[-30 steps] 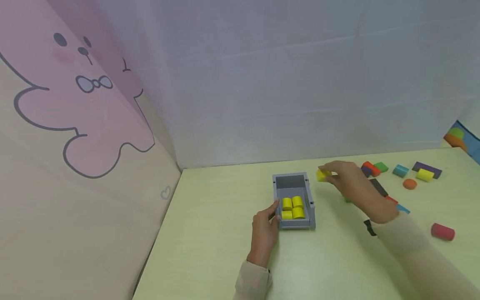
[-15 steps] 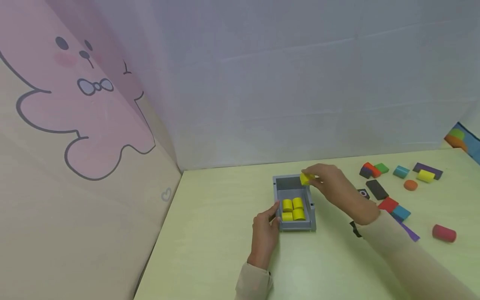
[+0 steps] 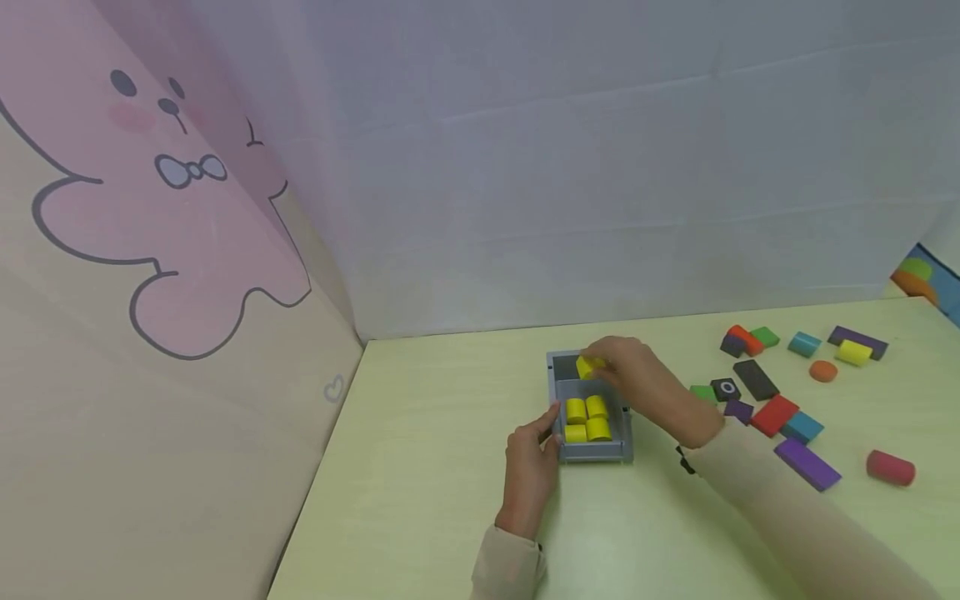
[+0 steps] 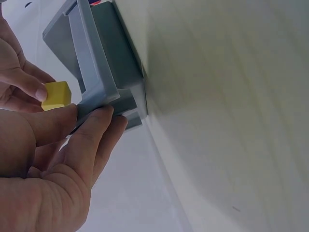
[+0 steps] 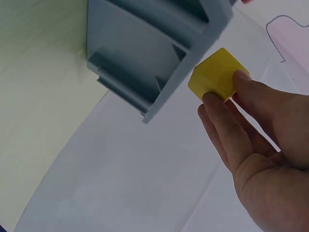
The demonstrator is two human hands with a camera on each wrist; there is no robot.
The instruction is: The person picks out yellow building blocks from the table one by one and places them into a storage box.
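Observation:
A grey plastic box (image 3: 596, 452) sits on the table with several yellow cylinder blocks (image 3: 598, 429) in its near part. My left hand (image 3: 528, 467) grips the box's left wall; in the left wrist view the thumb lies at the rim and the fingers press under it. Over the far end of the box, my right hand (image 3: 637, 379) pinches a yellow faceted block (image 5: 217, 75) between thumb and fingertips. The right wrist view has that block just beyond the box's edge, above the rim. Part of the box's far right corner is hidden by the right hand.
To the right lie scattered blocks: a purple bar (image 3: 807, 463), a red tile (image 3: 776, 414), a dark tile (image 3: 756, 380), a pinkish-red cylinder (image 3: 890, 467) and a yellow cylinder (image 3: 853, 352). A pale curtain (image 3: 600, 167) hangs behind the table.
My right hand has carried the yellow block leftward from beside the box to over its far end. My left hand has stayed on the box's left wall.

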